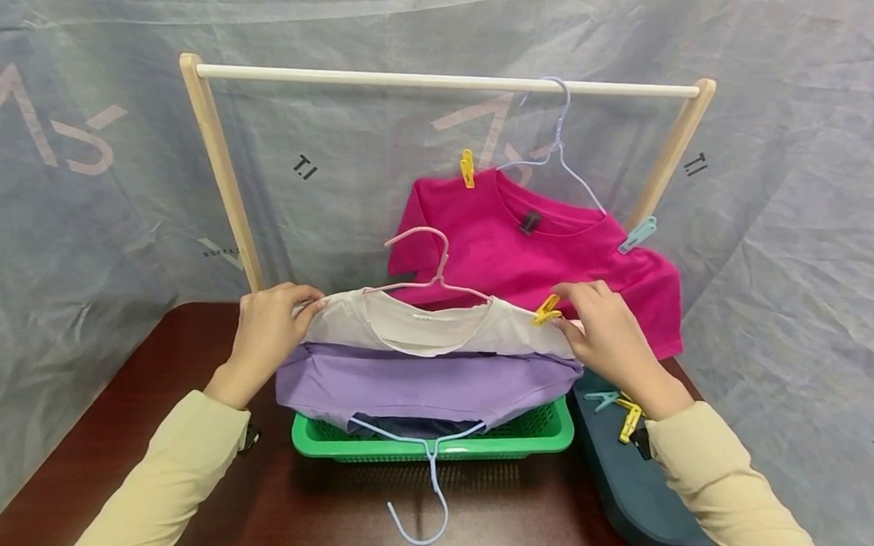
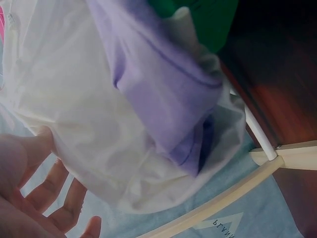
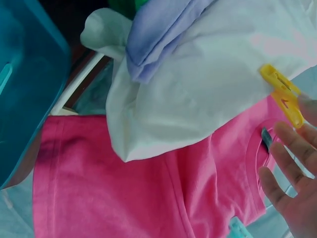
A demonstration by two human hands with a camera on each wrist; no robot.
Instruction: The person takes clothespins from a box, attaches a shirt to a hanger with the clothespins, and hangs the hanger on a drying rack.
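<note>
Grey sheeting hangs behind a dark red table, over which my two arms reach forward. Between them a white shirt spans a green basket's far side; my left hand pinches one end, my right hand, well apart, pinches the yellow clip at the other.

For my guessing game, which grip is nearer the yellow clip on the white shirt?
Right. The right grip is at the yellow clip; the left grip holds the white shirt on the opposite side.

grey printed sheet | red-brown table | magenta shirt hung from rail | loose pegs on dark tray
</note>
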